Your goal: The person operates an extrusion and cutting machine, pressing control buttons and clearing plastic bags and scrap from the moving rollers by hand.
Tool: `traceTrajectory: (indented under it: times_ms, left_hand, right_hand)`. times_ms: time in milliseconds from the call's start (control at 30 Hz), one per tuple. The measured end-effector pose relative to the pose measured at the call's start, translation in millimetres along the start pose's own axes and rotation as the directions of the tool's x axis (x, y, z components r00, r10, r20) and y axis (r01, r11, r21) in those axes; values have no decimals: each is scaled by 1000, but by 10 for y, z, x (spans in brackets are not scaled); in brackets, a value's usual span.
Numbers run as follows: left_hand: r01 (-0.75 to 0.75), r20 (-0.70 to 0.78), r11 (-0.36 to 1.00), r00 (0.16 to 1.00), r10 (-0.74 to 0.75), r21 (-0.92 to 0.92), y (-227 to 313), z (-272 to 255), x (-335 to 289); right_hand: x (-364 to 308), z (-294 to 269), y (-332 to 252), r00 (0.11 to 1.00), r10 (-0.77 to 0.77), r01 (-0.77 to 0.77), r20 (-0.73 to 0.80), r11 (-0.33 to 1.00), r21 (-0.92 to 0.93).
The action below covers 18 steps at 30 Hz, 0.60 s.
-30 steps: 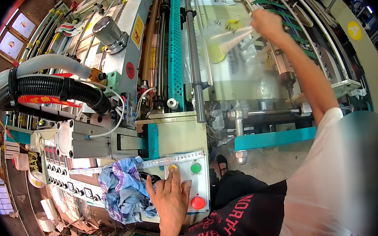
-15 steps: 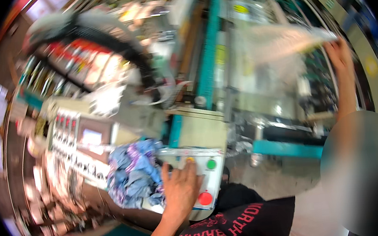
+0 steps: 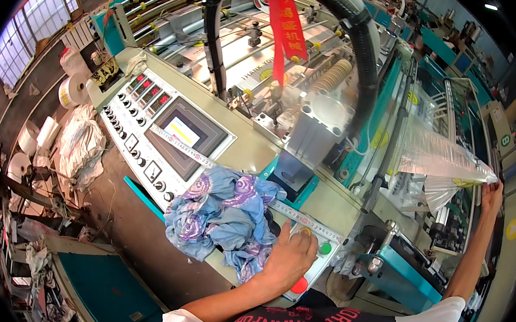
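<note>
My left hand (image 3: 291,258) rests on the small control panel at the near corner of the machine. Its fingers are apart, with the tips over a yellow button (image 3: 306,231), and it holds nothing. A green button (image 3: 325,248) and a red button (image 3: 299,285) lie close beside it. Left of that hand is a crumpled blue and purple cloth (image 3: 223,217). Out to the right, my right hand (image 3: 492,196) pinches one end of a clear plastic film (image 3: 441,159). The film stretches from the fingers back toward the machine's rollers.
A sloping console with a touch screen (image 3: 184,134) and several knobs stands ahead on the left. A thick black hose (image 3: 363,58) arches over the machine. Far left are white film rolls (image 3: 74,90) and a teal cabinet (image 3: 102,281). A teal bracket (image 3: 400,281) juts out between my arms.
The view has turned to the right and sharpened from blur. My left hand stays by the buttons. My right hand keeps its pinch on the film and now appears lower in the picture.
</note>
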<state>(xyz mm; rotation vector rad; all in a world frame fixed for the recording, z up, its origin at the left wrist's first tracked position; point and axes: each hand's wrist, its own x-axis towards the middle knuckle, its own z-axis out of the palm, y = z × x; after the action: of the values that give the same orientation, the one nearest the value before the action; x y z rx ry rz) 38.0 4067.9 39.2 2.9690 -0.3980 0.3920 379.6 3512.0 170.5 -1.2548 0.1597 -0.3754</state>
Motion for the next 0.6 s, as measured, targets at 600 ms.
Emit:
traceTrajectory:
  times_ms: [600]
  left_hand:
    - [-33,5,998,999,33,-51,-75,-73,-34]
  right_hand:
    - [-58,-210,-10,983,52,-68,-177,994,-89]
